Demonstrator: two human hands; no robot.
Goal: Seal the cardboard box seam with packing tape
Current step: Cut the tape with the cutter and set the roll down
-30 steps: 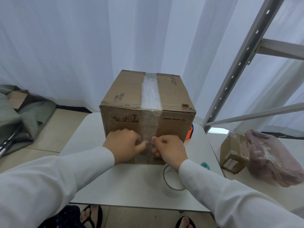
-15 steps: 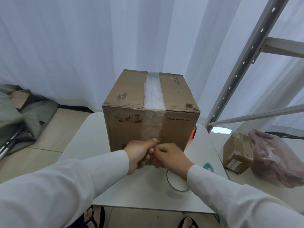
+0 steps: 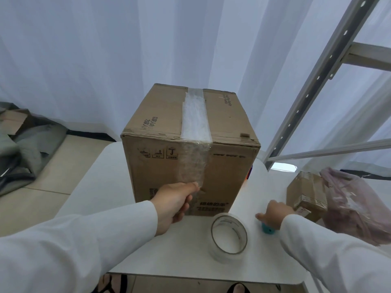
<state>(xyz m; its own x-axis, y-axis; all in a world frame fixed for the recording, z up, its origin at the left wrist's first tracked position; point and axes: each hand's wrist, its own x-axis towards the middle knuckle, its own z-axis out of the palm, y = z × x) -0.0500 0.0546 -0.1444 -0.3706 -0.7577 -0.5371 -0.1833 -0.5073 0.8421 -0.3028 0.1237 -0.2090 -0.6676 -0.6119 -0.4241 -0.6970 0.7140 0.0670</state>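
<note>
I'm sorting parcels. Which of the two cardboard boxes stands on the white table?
The large box with clear tape over its top; the left hand pinches that tape. The small box sits lower, right of the table.

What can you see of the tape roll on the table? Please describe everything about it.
The tape roll is a ring of clear packing tape with a pale core, lying flat on the white table before the cardboard box. Its hollow centre shows the tabletop. No hand touches it; it sits apart from the box.
</note>
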